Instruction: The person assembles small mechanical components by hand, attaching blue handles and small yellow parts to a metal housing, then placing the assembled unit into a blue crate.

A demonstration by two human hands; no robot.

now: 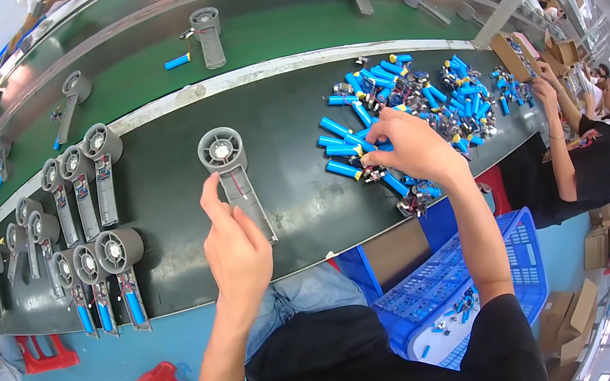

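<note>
No text, label, number or sign could be read anywhere in view. The blue cylindrical cells [342, 170] showed no legible lettering at this size, and neither did the grey fan housings [133, 246]. On the black shirt [598, 174] of the person at the right, a small coloured patch [583, 139] was too blurred to make out, and any print on the cardboard boxes [596, 248] could not be read

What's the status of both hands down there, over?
Left hand at grey fan housing, grip unclear. Right hand at pile of blue cylinders, hold unclear. Pile crowds right hand.
</note>
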